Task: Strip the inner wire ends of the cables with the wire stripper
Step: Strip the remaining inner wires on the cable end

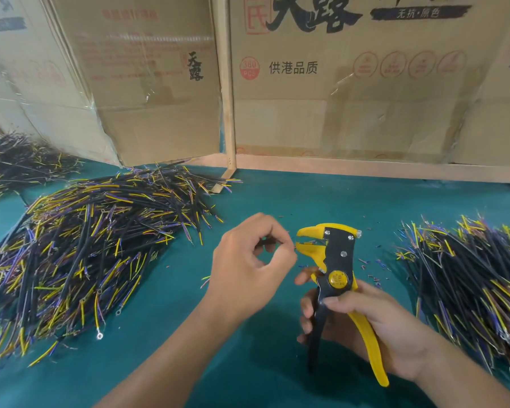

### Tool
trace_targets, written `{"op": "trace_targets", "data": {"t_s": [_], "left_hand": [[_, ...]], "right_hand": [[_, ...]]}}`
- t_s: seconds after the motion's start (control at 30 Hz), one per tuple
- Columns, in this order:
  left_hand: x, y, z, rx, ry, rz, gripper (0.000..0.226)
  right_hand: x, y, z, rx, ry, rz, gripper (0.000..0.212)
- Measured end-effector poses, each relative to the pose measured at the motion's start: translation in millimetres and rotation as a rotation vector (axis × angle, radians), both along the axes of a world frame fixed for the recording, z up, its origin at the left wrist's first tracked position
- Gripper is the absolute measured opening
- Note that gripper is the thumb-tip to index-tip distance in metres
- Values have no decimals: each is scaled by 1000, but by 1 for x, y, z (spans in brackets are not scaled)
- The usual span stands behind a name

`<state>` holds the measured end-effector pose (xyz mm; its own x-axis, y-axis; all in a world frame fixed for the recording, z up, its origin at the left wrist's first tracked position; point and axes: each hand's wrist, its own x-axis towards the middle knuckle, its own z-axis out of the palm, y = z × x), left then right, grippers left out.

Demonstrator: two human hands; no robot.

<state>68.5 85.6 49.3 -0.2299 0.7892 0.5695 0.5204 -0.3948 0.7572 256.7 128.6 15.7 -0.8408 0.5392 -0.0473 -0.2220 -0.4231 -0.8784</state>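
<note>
Left hand (pixel 248 260) pinches what appears to be a fine wire end at the open mouth of the wire stripper (pixel 333 260), gripped by the right hand (pixel 362 328); shallow insertion risks an incomplete strip or nicked fingertips.

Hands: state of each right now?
Left hand: pinches a thin wire end at the stripper's jaws.
Right hand: grips the wire stripper handles.
</note>
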Motion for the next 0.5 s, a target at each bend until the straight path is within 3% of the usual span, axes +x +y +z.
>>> {"op": "trace_targets", "data": {"t_s": [0.5], "left_hand": [[4,1,-1,-64,-20,10,21]], "right_hand": [[1,2,-4,2,24,-9,42]]}}
